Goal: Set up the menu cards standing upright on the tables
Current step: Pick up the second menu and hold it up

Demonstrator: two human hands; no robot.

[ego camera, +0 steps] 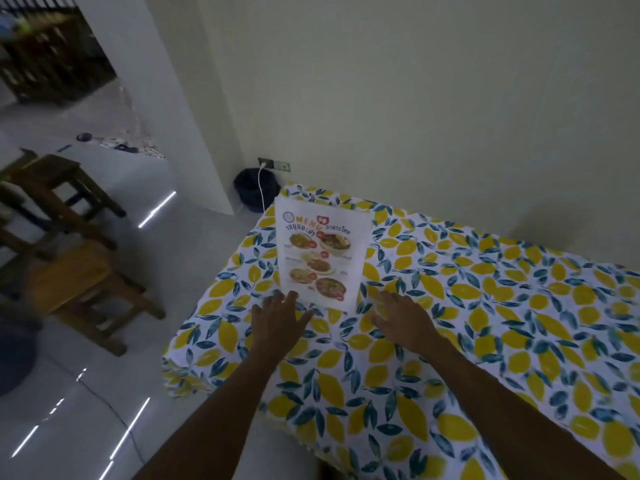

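Menu card (320,254) stands upright on lemon-print surface (485,306); left hand (277,315) and right hand (398,318) flank its base, grips spread, empty, likely steadying.

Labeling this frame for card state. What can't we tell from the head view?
- Menu card: its back and any stand or fold are hidden by its own front face.
- Left hand fingers: blurred at the card's lower corner; touching or not is unclear.
- Card's small print: too small to read.
- Table: right and near edges are cut off by the frame.
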